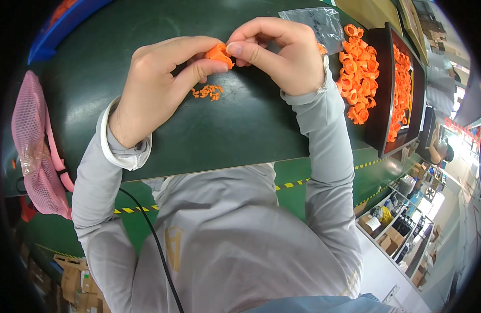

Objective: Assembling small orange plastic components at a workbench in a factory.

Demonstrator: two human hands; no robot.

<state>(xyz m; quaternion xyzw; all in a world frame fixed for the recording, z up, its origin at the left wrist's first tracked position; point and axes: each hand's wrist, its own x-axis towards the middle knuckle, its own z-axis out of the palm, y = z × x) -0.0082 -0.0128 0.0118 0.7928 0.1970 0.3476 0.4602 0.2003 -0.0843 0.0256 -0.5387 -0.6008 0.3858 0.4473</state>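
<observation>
An orange plastic part point(218, 53), small and hollow with a rounded rim, is held above the dark green tabletop point(225, 130). My left hand point(165, 75) pinches it between thumb and fingers from the left. From the right, my right hand point(277, 55) has its thumb and forefinger closed at the part's right edge; whether a small bit is between those fingertips is hidden. Below the part lies a little scatter of orange plastic scraps point(208, 92). Beyond my right wrist, a pile of similar orange parts point(359, 73) rests on the table.
A black bin point(381, 104) with more orange parts stands at the right. A clear plastic bag point(318, 26) lies at the far side. A blue tray point(63, 31) is far left, a pink mesh bag point(34, 141) at the left edge. A black cable point(157, 235) crosses my front.
</observation>
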